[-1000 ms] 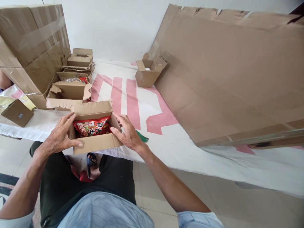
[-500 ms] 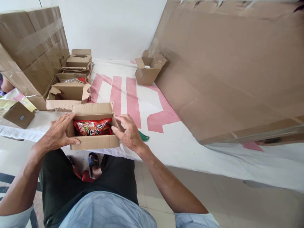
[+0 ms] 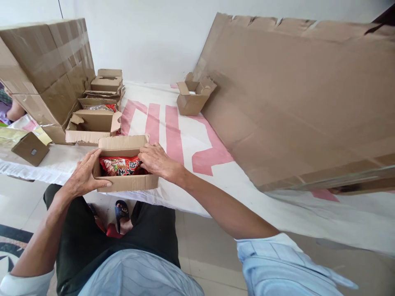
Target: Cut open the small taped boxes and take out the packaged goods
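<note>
Head view: the left hand (image 3: 82, 174) is steadying an open carton (image 3: 132, 183); the right hand (image 3: 158, 160) is working at its right end.
Left thumb and fingers are spreading around its left end; right fingers are curling by the red packet (image 3: 119, 165) inside, any grip hidden. The carton is sitting at the table's (image 3: 308, 218) front edge; the next move probably calls for steady left support.

Table (image 3: 228, 176), white-and-pink cloth (image 3: 174, 131). On it: the box (image 3: 126, 183) I grip, near edge; open boxes (image 3: 88, 135), stacked cartons (image 3: 55, 94), left; small box (image 3: 188, 105), rear; large cardboard (image 3: 293, 102), right.
</note>
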Available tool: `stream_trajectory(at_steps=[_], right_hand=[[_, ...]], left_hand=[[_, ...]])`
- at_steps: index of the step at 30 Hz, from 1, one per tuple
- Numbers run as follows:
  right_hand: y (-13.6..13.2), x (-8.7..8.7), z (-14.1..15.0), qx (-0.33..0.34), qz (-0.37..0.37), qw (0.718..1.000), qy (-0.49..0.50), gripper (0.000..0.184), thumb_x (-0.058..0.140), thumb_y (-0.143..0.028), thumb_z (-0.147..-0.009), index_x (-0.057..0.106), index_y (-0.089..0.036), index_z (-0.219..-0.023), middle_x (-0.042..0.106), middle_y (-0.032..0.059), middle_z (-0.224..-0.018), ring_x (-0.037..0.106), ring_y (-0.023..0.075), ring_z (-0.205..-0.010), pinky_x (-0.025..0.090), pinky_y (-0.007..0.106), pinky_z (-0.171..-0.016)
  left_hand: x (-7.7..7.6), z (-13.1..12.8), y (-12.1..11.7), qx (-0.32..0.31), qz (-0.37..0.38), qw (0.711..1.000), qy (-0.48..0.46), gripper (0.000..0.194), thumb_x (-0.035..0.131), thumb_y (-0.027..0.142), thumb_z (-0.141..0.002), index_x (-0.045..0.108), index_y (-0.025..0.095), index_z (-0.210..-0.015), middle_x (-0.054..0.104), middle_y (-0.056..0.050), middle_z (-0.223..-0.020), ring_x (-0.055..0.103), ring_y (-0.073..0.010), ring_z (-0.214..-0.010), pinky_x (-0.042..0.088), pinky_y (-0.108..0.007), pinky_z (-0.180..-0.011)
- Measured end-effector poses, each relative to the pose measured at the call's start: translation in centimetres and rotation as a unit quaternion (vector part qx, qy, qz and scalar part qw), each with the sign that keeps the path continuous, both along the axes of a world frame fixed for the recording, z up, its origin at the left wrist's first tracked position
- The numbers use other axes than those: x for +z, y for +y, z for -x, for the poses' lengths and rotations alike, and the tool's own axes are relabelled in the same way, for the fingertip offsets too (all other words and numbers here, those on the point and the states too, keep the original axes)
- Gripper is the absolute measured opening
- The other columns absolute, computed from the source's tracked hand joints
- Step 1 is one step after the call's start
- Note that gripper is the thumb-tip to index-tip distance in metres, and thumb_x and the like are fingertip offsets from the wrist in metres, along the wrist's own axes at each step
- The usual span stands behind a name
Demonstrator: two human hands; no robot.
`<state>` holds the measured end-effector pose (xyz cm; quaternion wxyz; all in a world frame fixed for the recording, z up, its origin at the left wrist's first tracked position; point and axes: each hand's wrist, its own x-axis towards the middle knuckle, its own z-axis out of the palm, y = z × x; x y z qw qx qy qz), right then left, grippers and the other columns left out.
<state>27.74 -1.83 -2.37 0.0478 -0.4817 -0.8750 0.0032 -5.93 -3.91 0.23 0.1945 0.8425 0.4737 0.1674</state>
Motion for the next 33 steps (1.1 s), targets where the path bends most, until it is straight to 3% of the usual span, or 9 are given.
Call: stream_trajectory(at_steps=[5,9,16,22,27,33], right_hand=[[0.2,-0.1,0.3,-0.005,-0.017,0.999,-0.03,0.025,0.065,-0.017,-0.11,0.088,-0.02,-0.102,0.083,0.0164,-0.106,0.068,0.0355,-0.115,0.046,0.052,-0.1],[0.0,-0.4,0.4,0.006,-0.029,0.999,-0.036,0.024,0.063,-0.02,-0.113,0.087,-0.02,-0.115,0.083,0.016,-0.113,0.068,0.0349,-0.118,0.046,0.053,-0.105],[-0.5,-1.4,1.1,-0.013,-0.043,0.996,-0.078,0.038,0.048,-0.015,-0.117,0.083,-0.013,-0.13,0.077,0.0201,-0.129,0.062,0.0348,-0.128,0.04,0.054,-0.117],[-0.9,0.2,1.8,-0.026,0.002,0.995,-0.098,0.033,0.053,-0.015,-0.114,0.084,-0.013,-0.125,0.081,0.0224,-0.126,0.064,0.0374,-0.126,0.039,0.052,-0.112],[-1.3,1.7,2.4,-0.051,0.027,0.996,-0.074,0.03,0.062,-0.019,-0.11,0.083,-0.012,-0.13,0.082,0.0246,-0.136,0.067,0.0389,-0.131,0.042,0.048,-0.104],[-1.3,2.6,3.2,-0.075,0.037,0.996,0.044,0.025,0.068,-0.015,-0.1,0.085,-0.017,-0.118,0.085,0.017,-0.126,0.071,0.0333,-0.119,0.046,0.042,-0.098]], left_hand=[[-1.0,0.0,0.1,-0.007,-0.003,0.998,-0.062,0.126,0.098,0.067,-0.082,0.037,0.025,-0.184,0.04,-0.023,-0.186,0.041,-0.0474,-0.174,0.039,-0.068,-0.142],[-1.9,0.2,0.3,-0.018,-0.009,0.996,-0.087,0.129,0.1,0.069,-0.08,0.037,0.027,-0.185,0.041,-0.021,-0.185,0.042,-0.0467,-0.173,0.039,-0.066,-0.143],[-3.7,0.5,1.2,-0.029,-0.039,0.991,-0.122,0.134,0.102,0.077,-0.075,0.039,0.027,-0.184,0.043,-0.021,-0.183,0.043,-0.0486,-0.172,0.04,-0.066,-0.143],[-4.6,0.4,1.3,-0.033,-0.055,0.987,-0.148,0.139,0.101,0.081,-0.073,0.039,0.025,-0.184,0.043,-0.022,-0.184,0.04,-0.049,-0.174,0.035,-0.067,-0.145],[-4.9,-0.2,1.4,-0.019,-0.056,0.984,-0.166,0.147,0.103,0.082,-0.068,0.038,0.019,-0.184,0.042,-0.025,-0.184,0.038,-0.0499,-0.174,0.032,-0.065,-0.146],[-4.8,-0.2,1.9,-0.003,-0.053,0.983,-0.176,0.148,0.107,0.075,-0.064,0.04,0.014,-0.182,0.046,-0.028,-0.182,0.039,-0.0508,-0.173,0.032,-0.064,-0.146]])
